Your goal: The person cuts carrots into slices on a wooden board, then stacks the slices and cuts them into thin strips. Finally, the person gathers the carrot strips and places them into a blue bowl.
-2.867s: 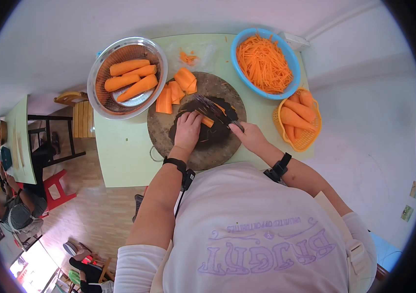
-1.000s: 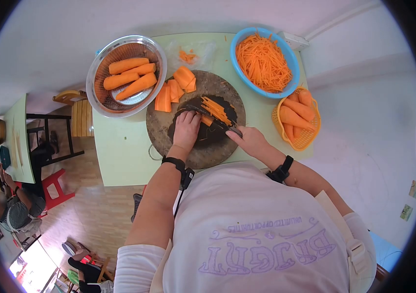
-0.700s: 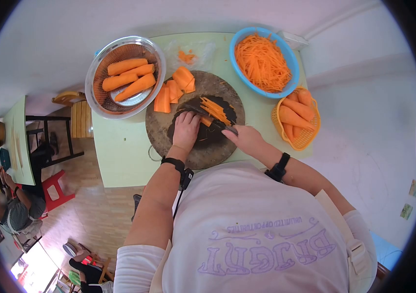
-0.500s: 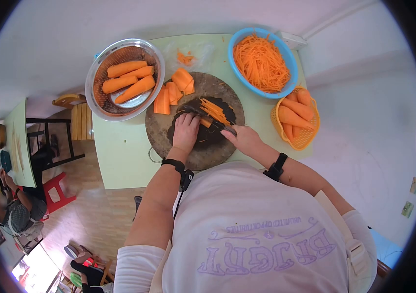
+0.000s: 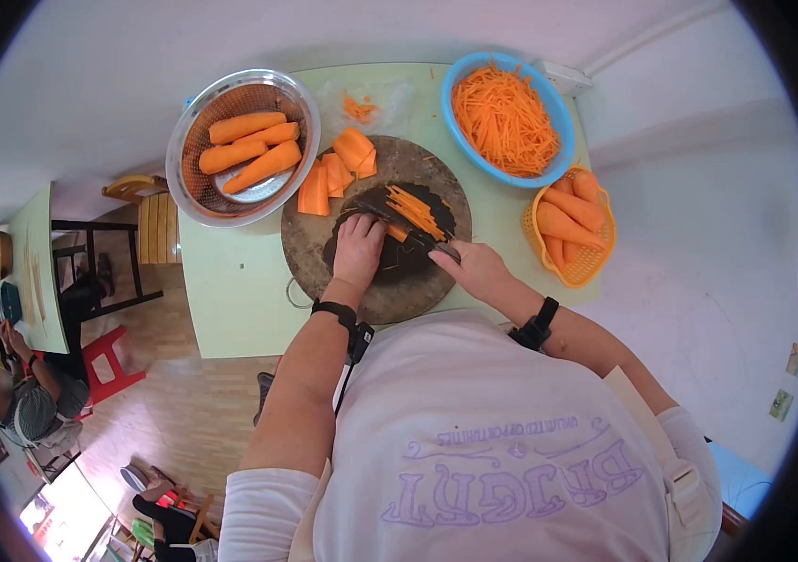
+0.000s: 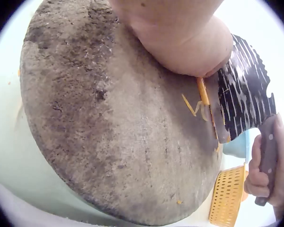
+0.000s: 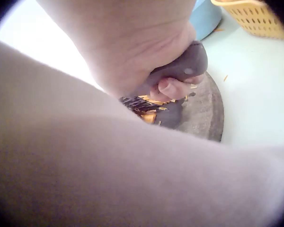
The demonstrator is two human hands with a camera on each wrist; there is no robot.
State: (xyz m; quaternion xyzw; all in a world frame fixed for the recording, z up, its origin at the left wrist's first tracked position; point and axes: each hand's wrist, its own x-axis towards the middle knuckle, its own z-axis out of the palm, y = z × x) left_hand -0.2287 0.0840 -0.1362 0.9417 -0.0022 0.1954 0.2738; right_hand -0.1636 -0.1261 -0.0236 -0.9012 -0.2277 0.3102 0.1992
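A round, worn chopping board (image 5: 310,253) lies on the pale green table. My left hand (image 5: 359,251) rests on it with bent fingers, holding down a carrot piece (image 5: 397,232) whose end shows beside the fingertips. In my right hand (image 5: 483,270) is the dark handle of a cleaver (image 6: 244,90), its black blade marked with pale stripes. The blade stands right against the left fingers, across the carrot. Cut carrot strips (image 5: 415,212) lie on the blade's far side. Broad carrot slices (image 5: 315,192) lie at the board's upper left edge.
A metal bowl (image 5: 177,178) with several peeled carrots stands at the left, overlapping the board's edge. Behind to the right is a blue basin (image 5: 568,131) of shredded carrot, with a yellow basket (image 5: 575,273) of carrots before it. A plastic bag (image 5: 394,105) with scraps lies behind.
Since the oldest frame the cleaver has shifted left toward the left fingers, and a row of carrot strips now shows beyond the blade. Over the last second both hands have barely moved.
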